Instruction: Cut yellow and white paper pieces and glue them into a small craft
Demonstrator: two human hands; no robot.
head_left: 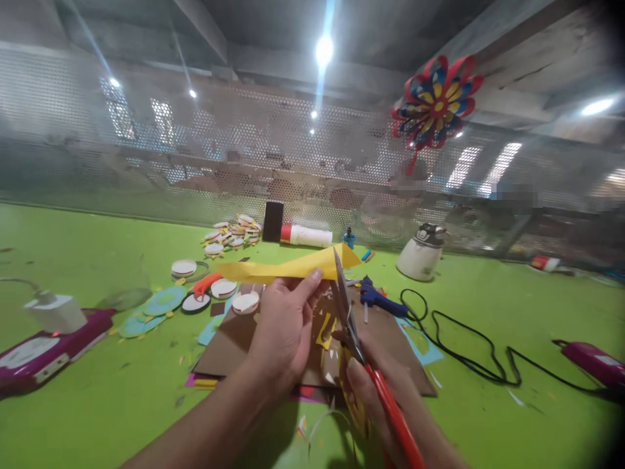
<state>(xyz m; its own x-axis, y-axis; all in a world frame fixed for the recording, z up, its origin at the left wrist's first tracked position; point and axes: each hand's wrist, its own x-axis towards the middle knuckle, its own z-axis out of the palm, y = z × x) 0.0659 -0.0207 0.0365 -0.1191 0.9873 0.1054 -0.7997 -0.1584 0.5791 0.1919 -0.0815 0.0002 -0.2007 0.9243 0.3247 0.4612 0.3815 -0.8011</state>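
Note:
My left hand [288,319] pinches a strip of yellow paper [278,268] between thumb and fingers, holding it above the brown board. A pair of red-handled scissors [359,352] is gripped in my right hand [375,378]. Their blades point up and away, and one passes in front of the paper's right part, near my left thumb. Whether the blades are biting into the paper I cannot tell. Below both hands lies the brown board [229,352], strewn with small yellow and white scraps. Something yellow hangs beside my right hand, partly hidden.
A blue glue gun [381,299] with a black cord rests at the board's right edge. White round pieces [237,231] are heaped behind. A white kettle-like container [422,254] stands back right. Purple power strip [53,352] with a charger lies left. A paper flower [438,104] hangs above.

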